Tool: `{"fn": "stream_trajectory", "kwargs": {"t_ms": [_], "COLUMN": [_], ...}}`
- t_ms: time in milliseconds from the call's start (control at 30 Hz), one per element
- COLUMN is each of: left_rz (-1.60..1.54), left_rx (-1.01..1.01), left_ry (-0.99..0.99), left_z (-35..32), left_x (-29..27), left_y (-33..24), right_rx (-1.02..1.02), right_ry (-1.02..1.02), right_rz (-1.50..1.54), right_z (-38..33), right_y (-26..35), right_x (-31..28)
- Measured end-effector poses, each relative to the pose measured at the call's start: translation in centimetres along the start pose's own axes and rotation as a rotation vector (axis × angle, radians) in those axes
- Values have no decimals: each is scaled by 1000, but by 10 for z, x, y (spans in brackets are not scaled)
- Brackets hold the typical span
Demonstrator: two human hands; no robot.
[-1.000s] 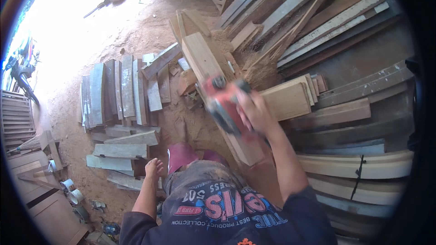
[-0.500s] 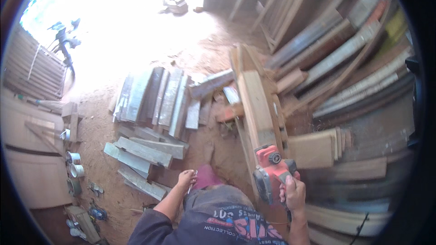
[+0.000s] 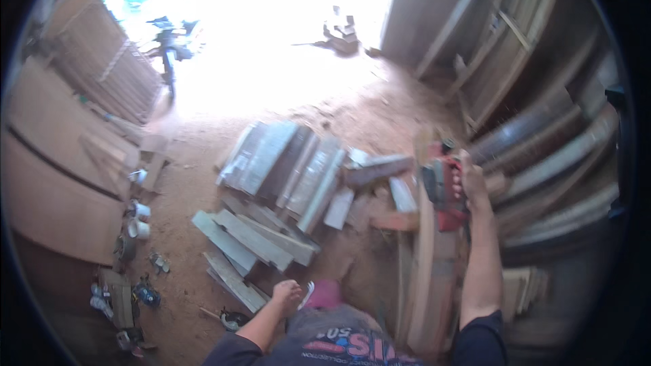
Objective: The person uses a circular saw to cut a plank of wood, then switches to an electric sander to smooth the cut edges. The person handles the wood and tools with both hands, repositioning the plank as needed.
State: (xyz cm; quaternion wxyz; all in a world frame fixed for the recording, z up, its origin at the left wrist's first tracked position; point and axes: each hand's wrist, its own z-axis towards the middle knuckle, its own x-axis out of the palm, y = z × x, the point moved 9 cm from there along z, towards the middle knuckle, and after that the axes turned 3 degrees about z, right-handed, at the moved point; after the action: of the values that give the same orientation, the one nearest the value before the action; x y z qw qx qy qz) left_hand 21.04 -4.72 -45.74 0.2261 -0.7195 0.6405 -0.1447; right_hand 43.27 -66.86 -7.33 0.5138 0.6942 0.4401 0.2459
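My right hand grips a red and black electric planer, toward the far part of a long wooden beam. The planer sits on or just over the beam; contact is hard to tell through the blur. My left hand is beside my knee with its fingers curled. Its palm is hidden, so whatever it may hold does not show. Just right of it, a thin white curved strip lies against the maroon cloth at my knee; I cannot tell what it is.
Grey boards lie in a row ahead, with shorter loose pieces nearer me. Planks are stacked along the right. Rolls of tape and a blue tool are on the left. A motorbike stands by the bright opening.
My right hand and the planer have moved forward along the beam, the arm now stretched out. The view has shifted, so the surroundings appear further right and lower. My left hand stays by the knee.
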Motion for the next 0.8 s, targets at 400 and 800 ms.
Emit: {"fn": "stream_trajectory", "kwargs": {"t_ms": [400,800], "left_rz": [217,234], "left_rx": [-89,-25], "left_ry": [253,260], "left_z": [4,14], "left_x": [50,83], "left_y": [57,48], "right_rx": [210,218], "right_ry": [-118,-184], "right_rz": [-115,2], "right_z": [-449,-426], "right_y": [-181,-192], "right_x": [-116,-112]}}
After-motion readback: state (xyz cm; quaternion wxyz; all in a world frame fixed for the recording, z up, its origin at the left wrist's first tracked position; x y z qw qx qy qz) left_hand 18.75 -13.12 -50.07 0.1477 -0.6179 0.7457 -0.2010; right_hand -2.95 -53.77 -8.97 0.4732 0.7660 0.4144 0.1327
